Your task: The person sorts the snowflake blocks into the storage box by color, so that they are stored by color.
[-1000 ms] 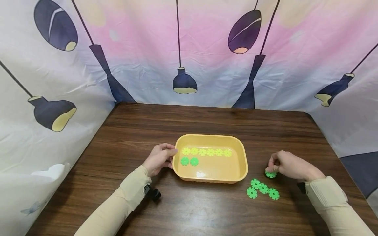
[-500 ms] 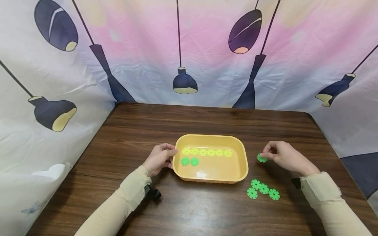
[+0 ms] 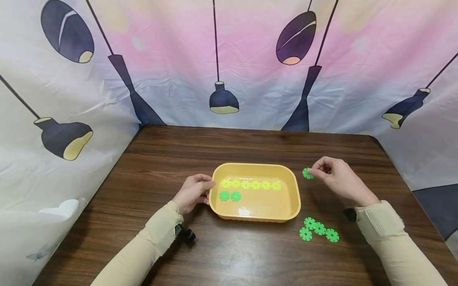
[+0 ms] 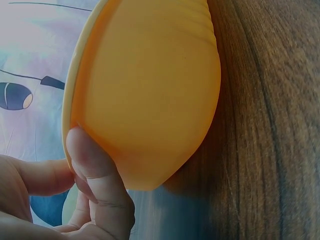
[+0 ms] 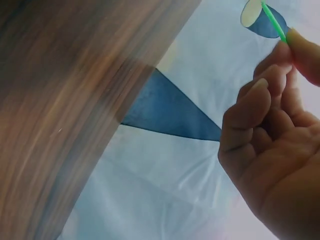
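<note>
My left hand point(image 3: 193, 192) grips the left rim of a yellow plastic tray point(image 3: 255, 213), thumb on one side and fingers on the other; the left wrist view shows the tray's outer wall point(image 4: 150, 90) close up. Inside lie a row of several yellow notched discs point(image 3: 255, 184) and, in front of them, two green notched discs point(image 3: 235, 196). Beyond the tray's right rim, my right hand point(image 3: 340, 178) pinches one green notched disc point(image 3: 306, 173) between thumb and forefinger. Edge-on in the right wrist view, that disc point(image 5: 274, 21) looks thin and is raised above the table.
Several green discs point(image 3: 319, 228) lie grouped on the dark wooden table point(image 3: 229, 254), right of the tray's front corner. A cloth backdrop point(image 3: 250, 99) printed with hanging lamps stands behind the table and at both sides. Each wrist wears a strap with a small black device.
My right hand has lifted the green disc off the table and carried it away from me and leftward, towards the tray's far right corner. The left hand and tray have stayed put.
</note>
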`<state>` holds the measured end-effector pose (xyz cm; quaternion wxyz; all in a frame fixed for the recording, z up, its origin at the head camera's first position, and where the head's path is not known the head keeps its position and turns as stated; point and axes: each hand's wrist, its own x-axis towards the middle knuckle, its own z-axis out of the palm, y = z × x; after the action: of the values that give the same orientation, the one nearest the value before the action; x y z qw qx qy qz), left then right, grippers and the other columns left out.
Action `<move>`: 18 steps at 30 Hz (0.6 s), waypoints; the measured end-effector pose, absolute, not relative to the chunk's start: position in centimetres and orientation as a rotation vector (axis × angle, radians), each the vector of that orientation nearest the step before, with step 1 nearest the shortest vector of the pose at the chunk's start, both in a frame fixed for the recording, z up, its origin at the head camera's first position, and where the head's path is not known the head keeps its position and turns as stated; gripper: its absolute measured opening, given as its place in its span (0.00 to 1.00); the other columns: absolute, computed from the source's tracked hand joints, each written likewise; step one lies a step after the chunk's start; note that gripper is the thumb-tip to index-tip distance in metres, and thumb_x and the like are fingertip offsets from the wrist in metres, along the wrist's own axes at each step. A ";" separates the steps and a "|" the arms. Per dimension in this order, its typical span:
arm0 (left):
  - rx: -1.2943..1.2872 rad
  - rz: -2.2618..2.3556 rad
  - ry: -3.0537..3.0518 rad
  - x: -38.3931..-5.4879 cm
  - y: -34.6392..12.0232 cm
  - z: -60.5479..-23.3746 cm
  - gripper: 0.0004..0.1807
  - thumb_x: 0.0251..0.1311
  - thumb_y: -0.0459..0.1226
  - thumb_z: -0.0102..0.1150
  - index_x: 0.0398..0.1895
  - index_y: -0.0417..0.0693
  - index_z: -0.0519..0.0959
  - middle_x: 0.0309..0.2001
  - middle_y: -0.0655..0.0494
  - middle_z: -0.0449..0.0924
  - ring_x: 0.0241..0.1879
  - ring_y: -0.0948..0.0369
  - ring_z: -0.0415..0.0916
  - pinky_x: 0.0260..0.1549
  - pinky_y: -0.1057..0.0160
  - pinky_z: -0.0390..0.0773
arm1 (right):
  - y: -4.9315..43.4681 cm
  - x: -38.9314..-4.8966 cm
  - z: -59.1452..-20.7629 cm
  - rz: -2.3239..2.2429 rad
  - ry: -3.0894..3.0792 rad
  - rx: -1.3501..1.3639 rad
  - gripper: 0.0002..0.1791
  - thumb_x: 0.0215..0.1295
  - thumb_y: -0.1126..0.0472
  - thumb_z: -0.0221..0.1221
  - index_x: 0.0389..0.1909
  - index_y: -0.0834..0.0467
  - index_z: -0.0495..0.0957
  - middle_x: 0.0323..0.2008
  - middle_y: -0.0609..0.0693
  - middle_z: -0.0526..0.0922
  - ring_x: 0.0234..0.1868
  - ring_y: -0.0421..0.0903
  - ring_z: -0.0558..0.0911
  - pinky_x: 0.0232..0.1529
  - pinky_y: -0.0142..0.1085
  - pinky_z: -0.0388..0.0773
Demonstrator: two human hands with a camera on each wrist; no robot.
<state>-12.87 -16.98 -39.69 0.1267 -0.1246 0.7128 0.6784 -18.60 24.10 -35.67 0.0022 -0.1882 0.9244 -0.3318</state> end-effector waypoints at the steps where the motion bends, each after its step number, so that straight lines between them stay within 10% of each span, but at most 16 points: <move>1: -0.363 1.974 2.076 -12.9 -17.0 -39.7 0.14 0.64 0.33 0.56 0.49 0.34 0.69 0.28 0.50 0.72 0.20 0.61 0.70 0.16 0.66 0.76 | 24.0 -18.6 -35.6 -1.058 2.907 -0.592 0.16 0.66 0.44 0.60 0.34 0.54 0.78 0.27 0.52 0.77 0.26 0.45 0.71 0.23 0.32 0.68; 18: -0.369 1.964 2.090 -12.8 -16.9 -39.6 0.14 0.64 0.33 0.57 0.49 0.34 0.70 0.27 0.50 0.72 0.21 0.60 0.70 0.16 0.66 0.76 | 21.8 -18.9 -34.2 -1.181 2.914 -0.625 0.14 0.67 0.45 0.59 0.36 0.52 0.77 0.28 0.50 0.78 0.25 0.46 0.72 0.23 0.34 0.70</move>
<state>-12.85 -16.86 -39.59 0.1247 -0.1268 0.7172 0.6739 -18.89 21.76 -34.16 -0.0323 -0.1947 0.9085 -0.3683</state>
